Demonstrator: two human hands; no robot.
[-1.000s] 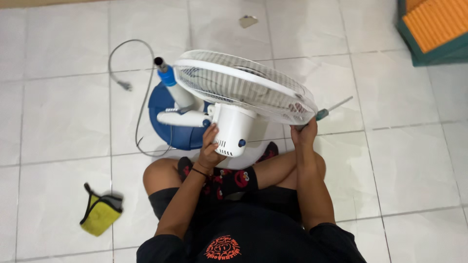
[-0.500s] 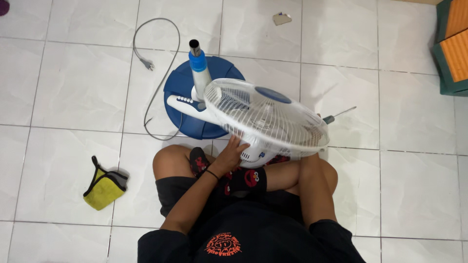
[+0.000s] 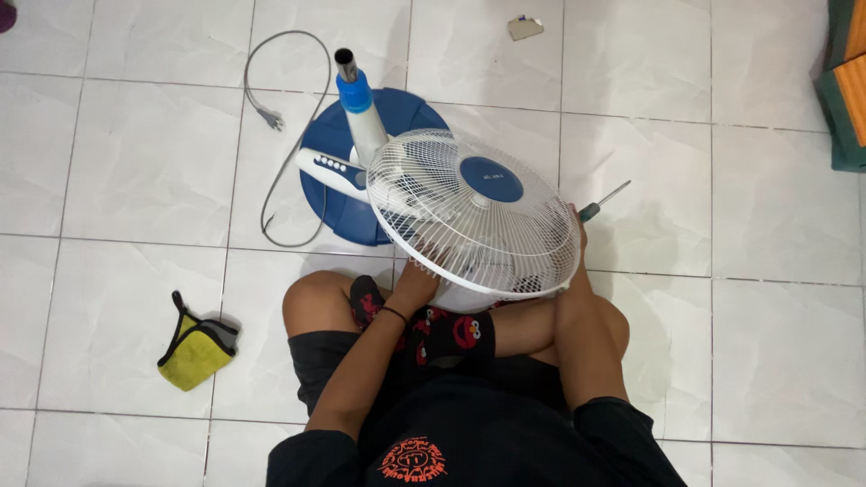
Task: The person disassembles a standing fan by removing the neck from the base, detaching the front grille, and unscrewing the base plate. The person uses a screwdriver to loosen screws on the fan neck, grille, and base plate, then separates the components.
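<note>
I sit cross-legged on the tiled floor with a white fan head [image 3: 451,194] over my lap, its wire grille and blue centre cap [image 3: 491,179] facing up. My left hand [image 3: 416,280] grips the fan head from below at the grille's near-left rim. My right hand [image 3: 577,242] rests against the grille's right rim, mostly hidden behind it. It holds a screwdriver [image 3: 603,202] whose teal handle and metal shaft stick out to the upper right.
The round blue fan base [image 3: 334,216], with its white pole, blue collar [image 3: 354,90] and white control panel [image 3: 328,166], lies just beyond the fan head. A grey power cord [image 3: 290,153] loops to its left. A yellow-green cloth [image 3: 194,348] lies left of my knee. A green and orange object [image 3: 846,81] is far right.
The fan head has turned from edge-on, motor housing toward me, to grille facing up, and come down onto my lap. My left hand moved from the motor housing to under the rim.
</note>
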